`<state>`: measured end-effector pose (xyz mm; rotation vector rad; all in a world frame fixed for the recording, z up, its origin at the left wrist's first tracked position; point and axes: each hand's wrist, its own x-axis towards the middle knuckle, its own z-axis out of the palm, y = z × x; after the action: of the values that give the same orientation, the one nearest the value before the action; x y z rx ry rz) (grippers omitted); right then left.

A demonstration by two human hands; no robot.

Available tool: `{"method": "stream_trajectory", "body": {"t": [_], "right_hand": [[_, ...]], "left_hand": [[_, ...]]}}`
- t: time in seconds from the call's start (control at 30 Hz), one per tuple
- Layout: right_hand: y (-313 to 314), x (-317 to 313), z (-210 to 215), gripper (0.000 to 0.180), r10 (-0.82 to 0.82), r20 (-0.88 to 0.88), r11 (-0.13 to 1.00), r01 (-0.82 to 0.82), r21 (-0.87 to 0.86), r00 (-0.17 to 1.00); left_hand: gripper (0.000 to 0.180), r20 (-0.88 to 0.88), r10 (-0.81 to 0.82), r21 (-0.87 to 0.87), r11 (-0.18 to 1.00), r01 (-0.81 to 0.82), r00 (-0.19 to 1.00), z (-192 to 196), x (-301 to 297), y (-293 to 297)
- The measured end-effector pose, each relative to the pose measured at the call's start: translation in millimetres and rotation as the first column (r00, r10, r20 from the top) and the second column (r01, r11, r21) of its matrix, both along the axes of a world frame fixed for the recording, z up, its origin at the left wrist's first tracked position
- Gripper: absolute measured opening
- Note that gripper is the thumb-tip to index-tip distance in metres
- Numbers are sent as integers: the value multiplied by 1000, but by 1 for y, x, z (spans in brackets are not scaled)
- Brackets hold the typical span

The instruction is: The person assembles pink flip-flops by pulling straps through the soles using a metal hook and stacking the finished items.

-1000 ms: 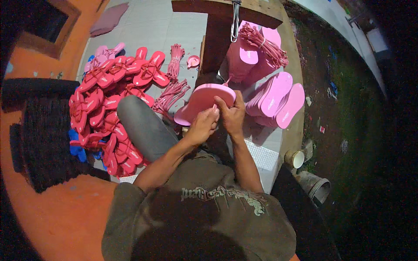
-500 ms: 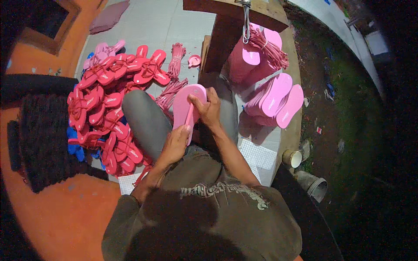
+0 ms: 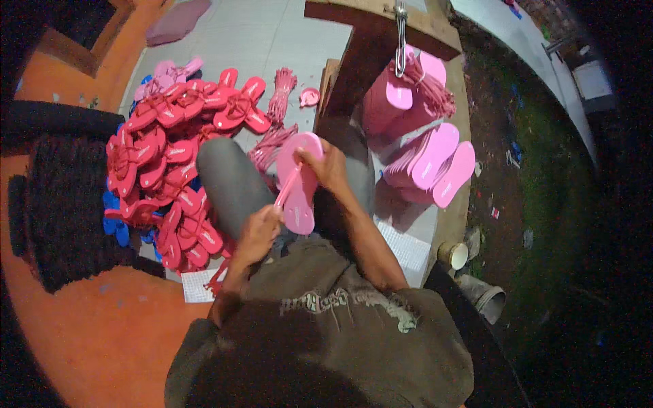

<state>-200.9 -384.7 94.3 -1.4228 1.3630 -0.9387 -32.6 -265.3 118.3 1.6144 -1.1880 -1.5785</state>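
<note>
A pink flip-flop sole (image 3: 300, 207) is held upright between my knees. Wrapped around its upper edge, my right hand (image 3: 326, 168) grips it with the thumb across its face. A pink strap (image 3: 288, 188) runs from near that thumb down to my left hand (image 3: 260, 234), whose fingers are closed on its lower end. The left hand is apart from the sole, to its lower left. How the strap is fixed at the sole is hidden by my right thumb.
Red flip-flops (image 3: 178, 153) lie heaped at left, with blue ones (image 3: 115, 221) under them. Pink strap bundles (image 3: 282, 95) lie ahead beside a small pink cup (image 3: 309, 97). Stacked pink soles (image 3: 435, 160) stand at right. A wooden bench (image 3: 354, 41) rises in front, a metal tool (image 3: 400, 41) on it.
My left hand has moved down and left, off the sole, drawing the strap outward. The right hand keeps its grip. The whole view has shifted slightly.
</note>
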Motion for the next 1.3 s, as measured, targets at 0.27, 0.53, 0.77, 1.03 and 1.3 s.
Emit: {"method": "stream_trajectory", "body": {"t": [0.27,0.53,0.77,1.03,1.3], "right_hand": [[25,-28,59,30,-60,297,998,53,30,953],[-32,-66,152,21,-79,666,986,157,-59,742],[-46,-62,140,18,-27,612,984,130,-125,791],[-48,-75,133,20,10,464,983,78,-169,886],[-37,-70,127,30,-65,599,996,88,-10,798]], "left_hand": [[51,-382,-28,-96,995,-9,924,28,-22,-83],[36,-326,35,-280,951,-132,945,11,-55,-98],[33,-133,33,-339,938,-77,991,-11,-52,-91],[31,-152,75,-360,925,-126,985,0,-52,-92],[28,-71,54,-305,949,-73,996,-11,-45,-74]]}}
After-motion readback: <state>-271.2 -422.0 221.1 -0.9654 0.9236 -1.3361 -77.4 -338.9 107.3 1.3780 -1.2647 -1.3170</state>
